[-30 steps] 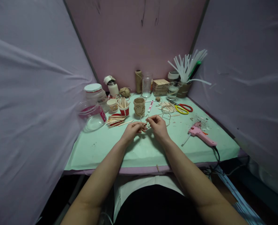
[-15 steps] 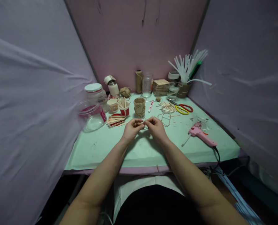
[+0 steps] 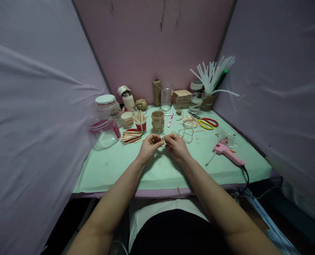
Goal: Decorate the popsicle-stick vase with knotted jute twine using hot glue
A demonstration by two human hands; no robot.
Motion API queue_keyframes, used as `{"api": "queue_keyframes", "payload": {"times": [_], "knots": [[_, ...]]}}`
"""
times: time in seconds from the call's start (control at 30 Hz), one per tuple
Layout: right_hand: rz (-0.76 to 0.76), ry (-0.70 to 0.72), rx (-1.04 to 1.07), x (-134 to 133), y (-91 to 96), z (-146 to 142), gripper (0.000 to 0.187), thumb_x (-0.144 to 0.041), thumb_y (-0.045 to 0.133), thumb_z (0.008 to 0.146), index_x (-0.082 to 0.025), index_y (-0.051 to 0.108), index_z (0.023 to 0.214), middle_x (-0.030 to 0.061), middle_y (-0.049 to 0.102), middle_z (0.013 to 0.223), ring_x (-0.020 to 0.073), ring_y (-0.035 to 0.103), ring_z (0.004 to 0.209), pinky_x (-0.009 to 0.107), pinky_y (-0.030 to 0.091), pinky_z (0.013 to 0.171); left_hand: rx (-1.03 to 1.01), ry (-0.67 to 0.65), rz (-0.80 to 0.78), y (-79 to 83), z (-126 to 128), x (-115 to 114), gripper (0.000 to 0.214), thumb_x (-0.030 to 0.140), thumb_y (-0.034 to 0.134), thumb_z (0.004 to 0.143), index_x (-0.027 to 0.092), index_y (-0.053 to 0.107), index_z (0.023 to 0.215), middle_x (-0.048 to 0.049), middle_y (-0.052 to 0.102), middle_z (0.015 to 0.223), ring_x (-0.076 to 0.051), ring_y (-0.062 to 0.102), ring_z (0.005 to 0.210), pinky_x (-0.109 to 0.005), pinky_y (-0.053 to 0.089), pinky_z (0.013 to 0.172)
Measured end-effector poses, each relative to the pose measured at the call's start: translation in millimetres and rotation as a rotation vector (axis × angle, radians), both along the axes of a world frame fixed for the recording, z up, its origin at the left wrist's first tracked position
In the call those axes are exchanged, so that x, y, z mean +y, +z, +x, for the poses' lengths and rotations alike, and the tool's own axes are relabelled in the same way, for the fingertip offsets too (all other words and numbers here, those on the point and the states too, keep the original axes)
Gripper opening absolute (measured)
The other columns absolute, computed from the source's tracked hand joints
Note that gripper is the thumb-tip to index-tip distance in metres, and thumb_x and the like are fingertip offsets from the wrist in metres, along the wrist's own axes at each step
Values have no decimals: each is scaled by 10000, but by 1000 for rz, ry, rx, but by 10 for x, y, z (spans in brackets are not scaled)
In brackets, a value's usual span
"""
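Observation:
My left hand [image 3: 150, 146] and my right hand [image 3: 176, 145] meet fingertip to fingertip over the front middle of the table, both closed in a pinch. Between them is a thin piece of jute twine [image 3: 164, 139], mostly hidden by the fingers. A loose tangle of the same twine [image 3: 187, 134] trails over the cloth to the right of my right hand. Just beyond my hands a brown twine-covered cup [image 3: 158, 122] stands upright, with raised decoration on its side. To its right lies a small pink and white cutter [image 3: 170, 120].
A pink glue gun [image 3: 230, 153] lies at the right, its cord over the edge. Scissors [image 3: 208, 123] rest near scattered thin sticks [image 3: 190, 121]. At the left are a clear plastic jar [image 3: 104, 132], a red cup of craft sticks [image 3: 141, 124] and a stick pile [image 3: 131, 136]. A twine ball [image 3: 141, 104] sits behind.
My right hand's fingers have shifted slightly around the twine, and the two hands stay close together. The things on the table have not moved.

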State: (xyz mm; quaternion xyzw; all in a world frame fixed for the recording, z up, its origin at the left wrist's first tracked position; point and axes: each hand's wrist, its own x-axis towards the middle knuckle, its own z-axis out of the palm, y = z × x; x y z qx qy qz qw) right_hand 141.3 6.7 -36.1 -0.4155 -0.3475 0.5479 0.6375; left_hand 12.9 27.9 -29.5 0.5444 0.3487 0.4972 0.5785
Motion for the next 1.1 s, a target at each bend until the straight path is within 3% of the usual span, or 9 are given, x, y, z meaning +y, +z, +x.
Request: {"api": "queue_keyframes", "payload": {"times": [0.17, 0.3, 0.43, 0.63, 0.77, 0.87, 0.97, 1.1], "knots": [[58, -101, -145, 6, -1, 27, 274, -406, 728, 648, -185, 575, 704, -31, 565, 621, 91, 465, 542, 229, 364, 515, -58, -73, -148, 43, 2, -31, 421, 325, 820, 589, 155, 598, 904, -10, 646, 766, -112, 601, 731, -244, 448, 705], [122, -134, -260, -13, 18, 27, 255, -407, 694, 685, -178, 582, 705, -23, 587, 623, 112, 504, 572, 249, 406, 560, -102, -62, -244, 86, -1, -47, 442, 395, 820, 589, 134, 610, 878, -30, 661, 741, -110, 606, 688, -233, 434, 653], [191, -132, -336, -39, 28, 1, 214, -372, 684, 709, -176, 597, 699, -9, 614, 655, 136, 559, 645, 276, 447, 648, -64, -50, -252, 74, -13, -29, 435, 320, 843, 545, 137, 606, 860, -1, 642, 646, -86, 554, 585, -209, 383, 569], [175, -111, -304, -40, 38, -10, 218, -380, 684, 713, -180, 599, 710, -10, 608, 682, 129, 543, 655, 264, 434, 634, -65, -5, -208, 18, -19, 8, 382, 250, 835, 533, 138, 605, 816, -2, 647, 669, -96, 584, 637, -218, 411, 630], [117, -153, -264, -23, 33, 20, 220, -401, 595, 768, -201, 591, 859, 24, 645, 860, 137, 548, 690, 257, 425, 576, -111, -34, -209, 42, -29, 5, 398, 271, 846, 531, 143, 590, 806, 5, 647, 663, -94, 589, 622, -219, 419, 630], [187, -231, -436, -23, 26, 46, 321, -305, 571, 766, -217, 579, 1075, 74, 599, 1122, 178, 567, 884, 297, 476, 685, -203, -90, -216, 84, -64, -4, 404, 275, 857, 537, 152, 565, 789, 18, 635, 673, -87, 596, 644, -209, 429, 647], [324, -169, -664, -31, 24, 60, 496, -222, 584, 746, -232, 538, 1241, 101, 486, 1323, 224, 508, 1120, 358, 470, 859, -250, -210, -250, 119, -131, -11, 399, 245, 861, 550, 159, 559, 795, 31, 617, 697, -70, 585, 648, -199, 436, 660], [398, 54, -715, -31, -7, 56, 445, -259, 560, 822, -243, 536, 1266, 83, 577, 1250, 212, 511, 1175, 365, 438, 947, -289, -350, -280, 163, -235, -13, 411, 248, 873, 553, 163, 571, 818, 32, 595, 687, -73, 571, 645, -201, 440, 655]]}}
